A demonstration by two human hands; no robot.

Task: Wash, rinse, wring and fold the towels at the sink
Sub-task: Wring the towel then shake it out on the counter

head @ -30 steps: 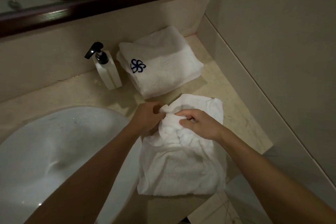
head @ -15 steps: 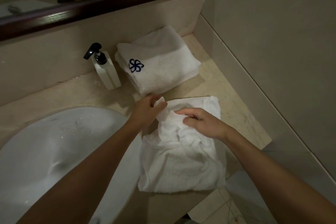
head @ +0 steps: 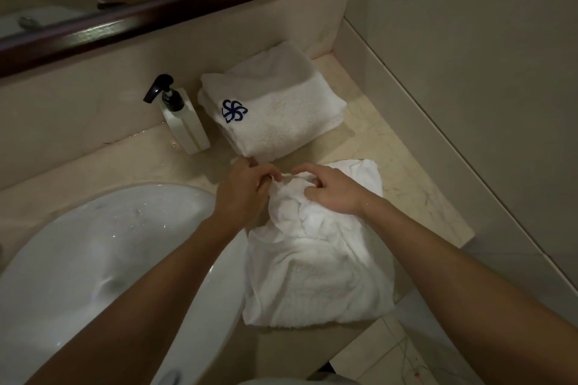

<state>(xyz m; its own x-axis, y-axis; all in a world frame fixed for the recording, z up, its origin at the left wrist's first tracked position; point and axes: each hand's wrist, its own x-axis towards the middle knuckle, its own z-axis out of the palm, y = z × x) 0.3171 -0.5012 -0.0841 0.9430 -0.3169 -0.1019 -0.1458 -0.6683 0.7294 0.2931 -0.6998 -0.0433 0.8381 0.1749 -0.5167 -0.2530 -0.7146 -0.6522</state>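
Rumpled white terry towel (head: pixel 316 272) lies on the beige marble worktop (head: pixel 406 184), right of the glossy oval sink (head: pixel 93 259). Left hand (head: pixel 247 194) and right hand (head: pixel 331 191) fingers pinch its bunched far edge. Beyond: folded towel (head: pixel 281 116) with blue emblem, rectangular white soap dispenser (head: pixel 184 122).

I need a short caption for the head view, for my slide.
Both hands, left hand and right hand, pinch the rumpled towel beside the sink.

Marble counter (head: pixel 387 147): towels (head: pixel 319 275), soap bottle (head: pixel 187 128).
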